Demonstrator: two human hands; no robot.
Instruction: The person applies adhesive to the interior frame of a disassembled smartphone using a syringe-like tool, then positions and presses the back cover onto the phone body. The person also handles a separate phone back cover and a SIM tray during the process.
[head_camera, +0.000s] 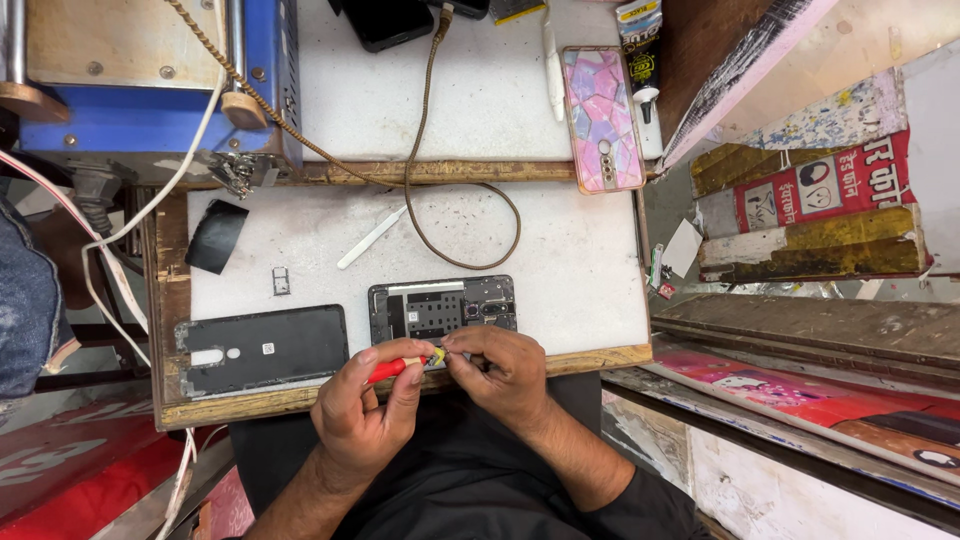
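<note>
Nearest me, my left hand (365, 400) pinches a red-handled screwdriver (398, 368) between thumb and fingers (405, 385); my right hand (500, 370) has its fingers pressed together at the tip. Both hover at the surface's (560, 270) near edge, touching the opened phone (442, 308), its back cover (262, 348) lying just left.

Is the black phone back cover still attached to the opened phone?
No, the black phone back cover lies flat on the white work surface, apart from and left of the opened phone.

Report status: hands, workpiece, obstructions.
Left hand grips red-handled screwdriver. Right hand pinches at its tip. Opened phone just beyond. Brown cable near, not blocking.
</note>
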